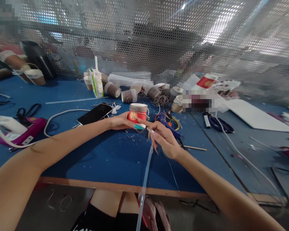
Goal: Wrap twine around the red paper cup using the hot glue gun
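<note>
My left hand [121,122] grips a small red paper cup [137,114] with a gold emblem, holding it upside down over the blue table [106,154]. My right hand [162,138] is just right of the cup, its index finger stretched out and touching the cup's lower edge. The other fingers of that hand pinch a long translucent stick [144,179] that runs down toward my lap. A thin thread hangs from the same hand.
A black phone [95,114] lies left of the cup. Twine-wrapped cups [129,95], a milk carton [96,81] and tangled string sit at the back by the perforated metal screen. A pink glue gun [26,133] with white cable lies left; scissors [216,123] lie right.
</note>
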`<state>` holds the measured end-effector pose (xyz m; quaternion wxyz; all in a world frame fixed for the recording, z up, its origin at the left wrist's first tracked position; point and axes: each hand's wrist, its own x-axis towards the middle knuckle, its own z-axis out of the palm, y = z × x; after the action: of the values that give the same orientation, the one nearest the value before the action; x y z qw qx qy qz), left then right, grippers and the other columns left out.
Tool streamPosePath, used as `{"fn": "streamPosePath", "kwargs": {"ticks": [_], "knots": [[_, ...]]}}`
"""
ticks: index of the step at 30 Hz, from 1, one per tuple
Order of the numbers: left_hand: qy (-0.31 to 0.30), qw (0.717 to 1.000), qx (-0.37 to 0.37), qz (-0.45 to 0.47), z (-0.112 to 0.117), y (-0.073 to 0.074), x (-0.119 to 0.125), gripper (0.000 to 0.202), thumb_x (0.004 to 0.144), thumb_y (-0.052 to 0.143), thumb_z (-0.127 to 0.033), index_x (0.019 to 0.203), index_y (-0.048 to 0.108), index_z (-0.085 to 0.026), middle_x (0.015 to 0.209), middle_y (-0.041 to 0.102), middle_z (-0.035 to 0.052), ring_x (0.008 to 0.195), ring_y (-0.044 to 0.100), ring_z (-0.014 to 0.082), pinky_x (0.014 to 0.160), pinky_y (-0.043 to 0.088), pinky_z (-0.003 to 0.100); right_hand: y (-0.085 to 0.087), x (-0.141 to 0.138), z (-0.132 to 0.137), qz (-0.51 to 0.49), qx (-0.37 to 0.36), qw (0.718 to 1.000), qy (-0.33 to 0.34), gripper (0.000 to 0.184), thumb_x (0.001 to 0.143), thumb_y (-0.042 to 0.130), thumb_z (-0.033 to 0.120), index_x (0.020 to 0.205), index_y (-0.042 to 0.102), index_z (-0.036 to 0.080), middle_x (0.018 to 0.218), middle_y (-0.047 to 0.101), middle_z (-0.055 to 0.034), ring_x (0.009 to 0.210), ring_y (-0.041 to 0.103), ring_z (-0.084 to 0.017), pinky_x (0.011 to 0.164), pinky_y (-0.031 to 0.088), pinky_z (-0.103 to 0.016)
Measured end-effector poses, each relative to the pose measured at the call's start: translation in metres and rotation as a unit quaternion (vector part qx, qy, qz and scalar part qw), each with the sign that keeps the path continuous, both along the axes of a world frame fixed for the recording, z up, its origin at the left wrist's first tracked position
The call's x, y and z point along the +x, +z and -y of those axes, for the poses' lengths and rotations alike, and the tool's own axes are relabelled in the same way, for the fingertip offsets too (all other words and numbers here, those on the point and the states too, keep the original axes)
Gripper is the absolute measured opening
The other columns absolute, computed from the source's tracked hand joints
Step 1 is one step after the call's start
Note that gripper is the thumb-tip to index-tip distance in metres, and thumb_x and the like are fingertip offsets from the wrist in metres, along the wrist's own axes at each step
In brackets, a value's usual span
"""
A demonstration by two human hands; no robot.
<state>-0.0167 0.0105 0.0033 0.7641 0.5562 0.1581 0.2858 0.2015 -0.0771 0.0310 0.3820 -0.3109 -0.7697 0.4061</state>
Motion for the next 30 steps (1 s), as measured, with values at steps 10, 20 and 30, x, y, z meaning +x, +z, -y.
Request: {"fn": "streamPosePath", "kwargs": {"ticks": [10,20,30], "knots": [[-0.014,1.0,-0.008,0.014,-0.005,-0.007,-0.002,0.056,0.056,0.09,-0.017,0.109,0.071,-0.016,0.102,0.077,0.0091,0.095,0.072,0.0216,0.093,0.054,0.038,0.01,-0.002,0.002,-0.121,-0.065,0.99,-0.042,0.028,0.097,0.056,0.049,0.085,0.047,0.025,0.08,0.077,-0.0017,0.034,0.047,-0.008,0.035,0.048,-0.025],[-0.028,0.998,-0.052,0.014,-0.004,-0.004,-0.005,0.055,0.059,0.088,-0.014,0.111,0.07,-0.015,0.107,0.075,0.0096,0.099,0.072,0.0221,0.1,0.049,0.041,0.009,0.01,-0.018,-0.251,-0.094,0.945,-0.189,0.033,0.089,0.058,0.05,0.074,0.046,0.023,0.086,0.075,-0.0018,0.026,0.032,-0.002,0.023,0.03,-0.02],[0.024,0.998,-0.062,0.008,-0.002,-0.004,0.005,0.054,0.056,0.094,-0.017,0.106,0.07,-0.016,0.099,0.075,0.0063,0.09,0.072,0.0171,0.09,0.052,0.035,0.003,0.003,-0.002,-0.128,0.083,0.978,-0.144,0.027,0.093,0.058,0.049,0.087,0.047,0.025,0.106,0.071,-0.0058,0.04,0.046,-0.006,0.035,0.042,-0.026]]}}
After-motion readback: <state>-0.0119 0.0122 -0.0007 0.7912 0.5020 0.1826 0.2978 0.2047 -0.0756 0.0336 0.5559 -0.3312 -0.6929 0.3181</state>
